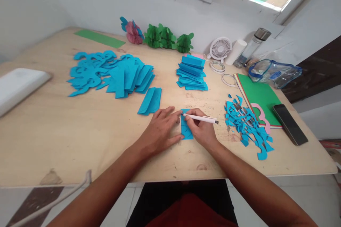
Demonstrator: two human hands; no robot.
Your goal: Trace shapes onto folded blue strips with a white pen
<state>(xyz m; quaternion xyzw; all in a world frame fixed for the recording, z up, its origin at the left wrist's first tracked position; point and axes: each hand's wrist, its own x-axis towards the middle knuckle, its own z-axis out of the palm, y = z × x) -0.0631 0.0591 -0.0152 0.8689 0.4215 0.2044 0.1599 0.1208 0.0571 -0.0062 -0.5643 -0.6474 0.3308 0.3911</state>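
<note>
the left hand (pixel 163 127) lies palm down with its fingers spread, grasping nothing, its fingertips at the left edge of a small bright-blue paper rectangle (pixel 187 134). the right hand (pixel 204 129) grips a slim white pen with a dark end (pixel 202 118), its tip at the upper part of that rectangle, which lies flat on the pale wooden table (pixel 93 142) between the hands and bears drawn curved lines. just beyond the left hand lies a folded blue paper piece (pixel 150 101); farther left spreads a heap of wavy blue paper cut-outs (pixel 93 69). straight ahead is a stack of blue paper strips (pixel 191 72). to the right, a pile of blue paper scraps (pixel 243 118) lies near a black phone (pixel 290 124). green honeycomb-paper ornaments (pixel 167 38) stand along the wall.
</note>
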